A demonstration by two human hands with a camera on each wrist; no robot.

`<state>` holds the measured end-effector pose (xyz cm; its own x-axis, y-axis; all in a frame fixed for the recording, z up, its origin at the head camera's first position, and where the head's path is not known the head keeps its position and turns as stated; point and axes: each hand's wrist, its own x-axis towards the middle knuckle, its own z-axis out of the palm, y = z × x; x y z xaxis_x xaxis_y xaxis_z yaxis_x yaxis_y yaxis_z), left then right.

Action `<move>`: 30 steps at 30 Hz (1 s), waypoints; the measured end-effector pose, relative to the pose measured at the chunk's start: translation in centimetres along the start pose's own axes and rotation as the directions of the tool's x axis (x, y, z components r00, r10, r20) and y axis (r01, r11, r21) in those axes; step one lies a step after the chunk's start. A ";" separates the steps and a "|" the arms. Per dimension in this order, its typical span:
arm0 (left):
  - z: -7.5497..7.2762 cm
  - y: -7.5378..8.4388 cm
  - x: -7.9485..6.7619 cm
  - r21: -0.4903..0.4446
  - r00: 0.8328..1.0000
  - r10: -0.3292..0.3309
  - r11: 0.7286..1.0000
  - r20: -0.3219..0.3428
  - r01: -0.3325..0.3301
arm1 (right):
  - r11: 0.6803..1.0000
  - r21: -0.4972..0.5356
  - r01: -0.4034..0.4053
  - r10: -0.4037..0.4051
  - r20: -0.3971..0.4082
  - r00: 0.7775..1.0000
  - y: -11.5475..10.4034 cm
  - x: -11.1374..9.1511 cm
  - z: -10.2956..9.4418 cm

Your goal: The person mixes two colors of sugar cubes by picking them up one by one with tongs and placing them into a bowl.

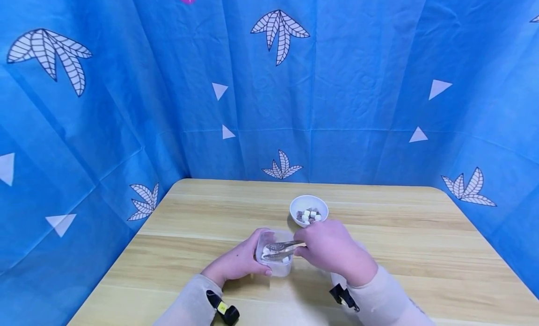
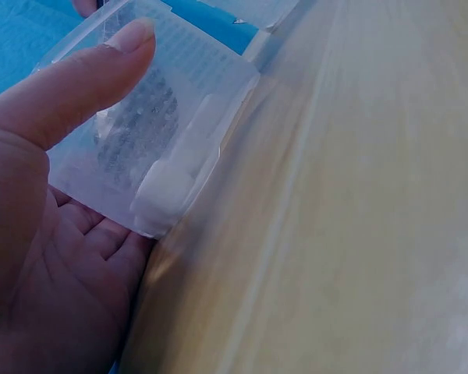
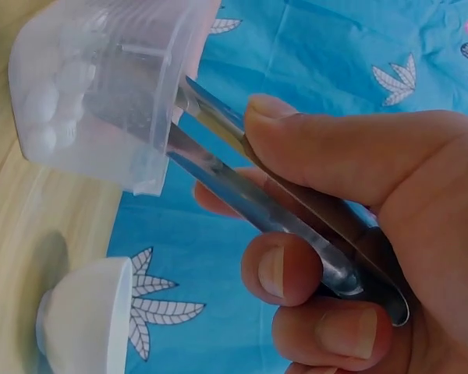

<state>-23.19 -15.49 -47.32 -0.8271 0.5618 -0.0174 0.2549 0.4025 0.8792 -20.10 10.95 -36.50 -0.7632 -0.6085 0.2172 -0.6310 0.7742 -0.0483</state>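
Note:
My left hand (image 1: 242, 258) grips a clear plastic container (image 1: 280, 270) by its left side, thumb on the near wall and fingers round the far side in the head view. White cube-like pieces (image 3: 51, 109), perhaps marshmallows, lie in the bottom. My right hand (image 1: 328, 249) holds metal tongs (image 3: 242, 191) between thumb and fingers. The tips of the tongs are inside the container, their arms apart. Whether they touch a piece cannot be made out. Beyond the right hand stands a white bowl (image 1: 298, 204) with white and brownish pieces (image 1: 309, 215) in it.
All of this stands on a light wooden table (image 1: 236, 199). A pale, translucent item (image 1: 338, 280) is mostly hidden under the right forearm. Behind and left of the table hangs a blue patterned cloth (image 1: 353, 83).

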 end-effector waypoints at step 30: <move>0.0 -0.3 0.2 0.011 0.999 0.033 0.999 0.004 -0.033 | 0.997 0.077 0.029 -0.016 -0.167 0.986 4.7 -1.3 -3.3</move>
<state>-23.48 -15.49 -47.59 -0.8163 0.5776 0.0099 0.2875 0.3913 0.8742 -21.66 15.96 -33.76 -0.7191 -0.5833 0.3776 -0.6619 0.7405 -0.1165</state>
